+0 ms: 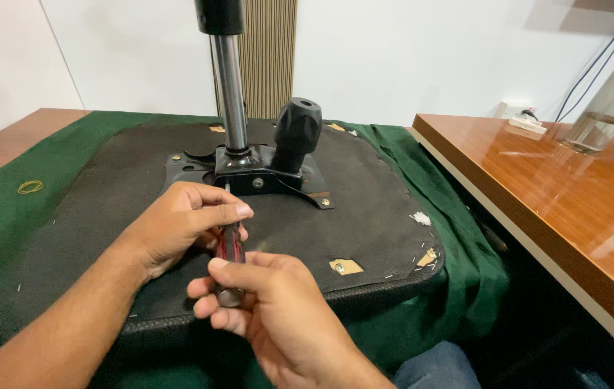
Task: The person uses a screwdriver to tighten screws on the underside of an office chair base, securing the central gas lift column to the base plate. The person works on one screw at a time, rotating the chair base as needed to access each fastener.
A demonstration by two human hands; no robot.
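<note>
An upturned office chair seat [364,216] lies on a green cloth, its black fabric underside facing up. A black metal mechanism plate [264,176] is bolted near its middle, with a chrome gas cylinder [230,86] rising from it and a black knob [296,130] beside it. Both hands hold a screwdriver with a dark red handle [231,245] upright over the seat's near edge. My left hand [181,223] wraps the upper part of the handle. My right hand [271,302] grips the lower end from below.
The green cloth [5,230] covers a wooden table, with a yellow rubber band [30,186] on it at the left. A glossy wooden desk [559,194] stands at the right with a metal stand [609,101], cables and a white socket [519,115].
</note>
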